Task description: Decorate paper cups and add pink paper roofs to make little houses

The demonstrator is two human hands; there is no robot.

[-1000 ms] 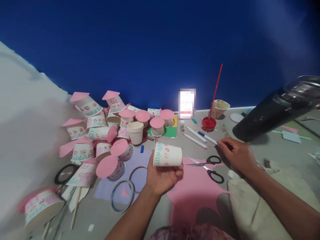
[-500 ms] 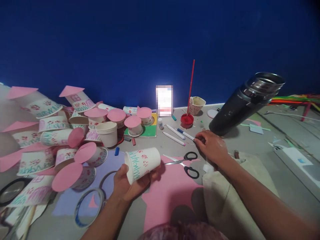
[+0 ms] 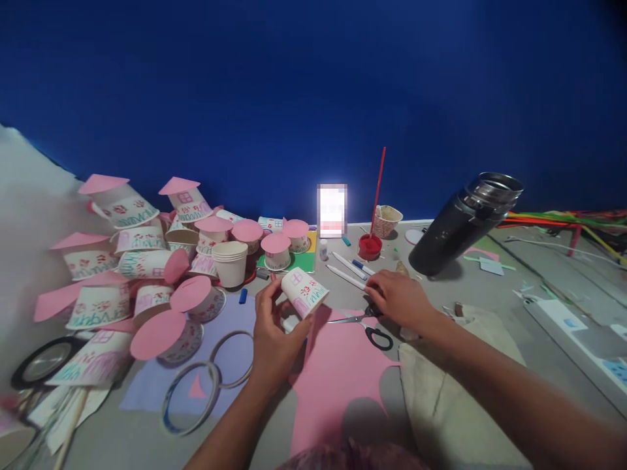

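Observation:
My left hand (image 3: 275,333) is closed round a decorated white paper cup (image 3: 304,292), held tilted with its base up and a drawn window and green scribble showing. My right hand (image 3: 398,297) rests on the table with curled fingers over the upper handle of the black-handled scissors (image 3: 367,326), next to white marker pens (image 3: 347,269). Whether it grips the scissors I cannot tell. Both hands hover over a cut sheet of pink paper (image 3: 337,378).
A heap of decorated cups with pink paper roofs (image 3: 147,261) fills the left. A stack of plain cups (image 3: 230,262), tape rings (image 3: 196,391), a lilac sheet (image 3: 161,385), a red paint pot with brush (image 3: 370,245), a dark flask (image 3: 460,225) and a beige cloth (image 3: 455,398) lie around.
My left hand turned the cup and lifted it toward the middle. My right hand slid back from the marker pens onto the scissors' handle. The camera view shifted slightly.

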